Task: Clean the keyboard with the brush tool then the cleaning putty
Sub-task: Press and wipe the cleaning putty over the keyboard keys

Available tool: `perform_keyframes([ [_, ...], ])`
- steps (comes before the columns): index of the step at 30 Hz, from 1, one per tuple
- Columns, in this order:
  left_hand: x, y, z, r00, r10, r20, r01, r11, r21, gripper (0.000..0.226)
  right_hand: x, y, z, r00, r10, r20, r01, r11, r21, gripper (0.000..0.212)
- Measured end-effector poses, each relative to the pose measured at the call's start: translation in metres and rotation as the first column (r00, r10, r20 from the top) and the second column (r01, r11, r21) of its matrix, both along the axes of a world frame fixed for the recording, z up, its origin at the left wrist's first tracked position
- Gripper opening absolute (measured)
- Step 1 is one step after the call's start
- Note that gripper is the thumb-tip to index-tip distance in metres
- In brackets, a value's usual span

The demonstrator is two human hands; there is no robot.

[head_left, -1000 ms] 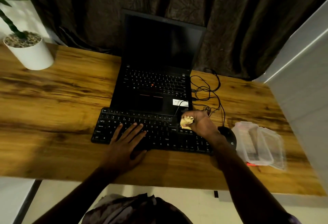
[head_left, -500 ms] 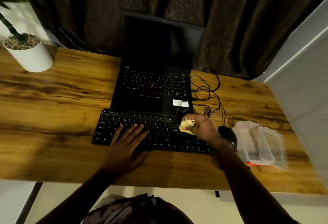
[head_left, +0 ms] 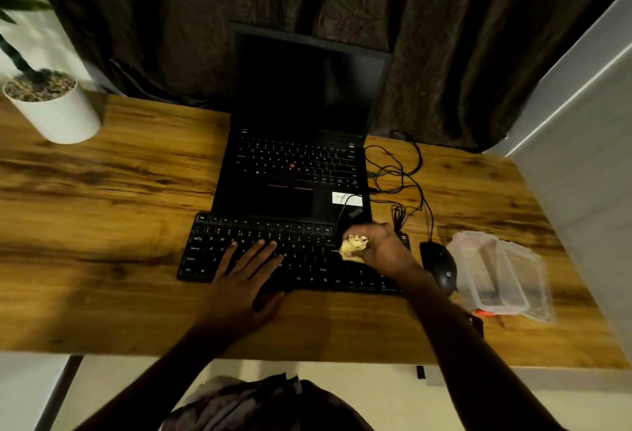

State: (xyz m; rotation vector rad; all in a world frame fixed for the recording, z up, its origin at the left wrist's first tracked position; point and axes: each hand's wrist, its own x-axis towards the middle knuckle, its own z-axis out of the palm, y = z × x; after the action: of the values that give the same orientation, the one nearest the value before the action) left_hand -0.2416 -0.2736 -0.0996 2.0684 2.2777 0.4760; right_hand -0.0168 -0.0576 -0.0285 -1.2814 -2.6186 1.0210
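Now the right hand (head_left: 379, 247) grips the yellow putty (head_left: 354, 246), pressing it on the right part of the black keyboard (head_left: 273, 253), which lies near the bench (head_left: 102, 191) front edge. Left hand (head_left: 244, 275) lies flat on the keys, fingers (head_left: 254, 249) straight, bracing it. Risk: putty tearing and sticking between keys if pushed hard; mouse (head_left: 439, 268) just beside may get knocked.

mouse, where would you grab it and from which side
Probably pinch the mouse across its long sides from above, palm over the domed back. It lies flat, cable leaving the far end, with the keyboard close on one side and a clear container on the other.
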Motion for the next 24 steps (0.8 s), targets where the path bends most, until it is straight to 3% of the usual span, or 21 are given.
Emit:
perform_keyframes([
  [14,0.0,0.0,0.001,1.0,0.006,0.008,-0.006,1.0,-0.01,0.069,0.012,0.004,-0.003,0.996,-0.091,-0.025,0.091,0.995,0.038,0.046],
  [24,0.0,0.001,0.001,1.0,0.011,-0.01,-0.011,1.0,0.023,0.069,0.034,-0.001,-0.011,0.995,-0.1,-0.008,0.1,0.995,-0.005,0.031],
])
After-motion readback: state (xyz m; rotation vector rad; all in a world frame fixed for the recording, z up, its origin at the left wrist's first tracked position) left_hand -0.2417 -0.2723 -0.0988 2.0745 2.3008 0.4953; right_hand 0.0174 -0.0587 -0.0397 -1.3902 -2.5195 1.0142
